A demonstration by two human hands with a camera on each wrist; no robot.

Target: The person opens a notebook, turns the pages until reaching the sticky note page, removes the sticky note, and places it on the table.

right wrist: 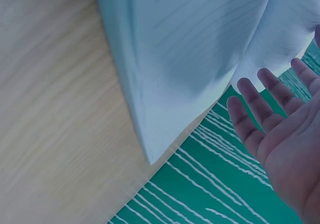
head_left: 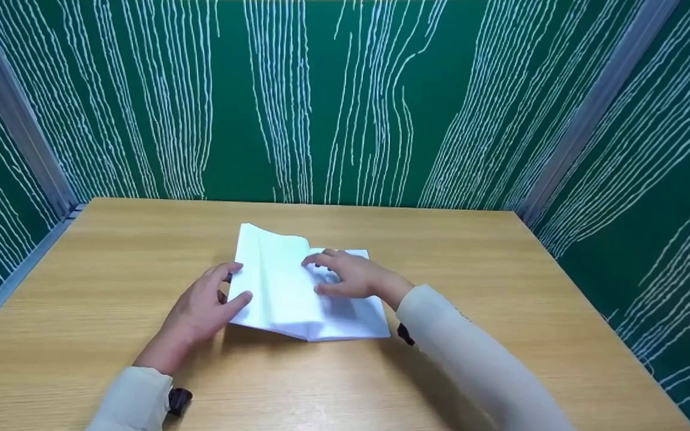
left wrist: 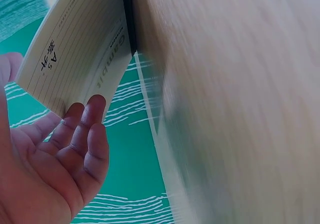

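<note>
An open notebook [head_left: 354,320] with white ruled pages lies in the middle of the table, its left part lifted and a leaf [head_left: 288,278] curving up near the fold. My left hand [head_left: 198,308] holds the left edge, thumb on top and other fingers underneath. In the left wrist view, the notebook's cream underside [left wrist: 85,48] shows printed lines and the lettering "Gambit" and "A5". My right hand [head_left: 351,276] hovers over the right page, fingertips at the edge of the curved leaf. Its fingers look spread and nearly straight in the right wrist view; whether they touch the leaf I cannot tell.
The wooden table [head_left: 471,263] spreads around the notebook. Green panels [head_left: 345,108] with wavy white lines stand behind and beside it, with grey metal posts [head_left: 596,114] at the corners. Dark bands [head_left: 179,401] show at the sleeve cuffs.
</note>
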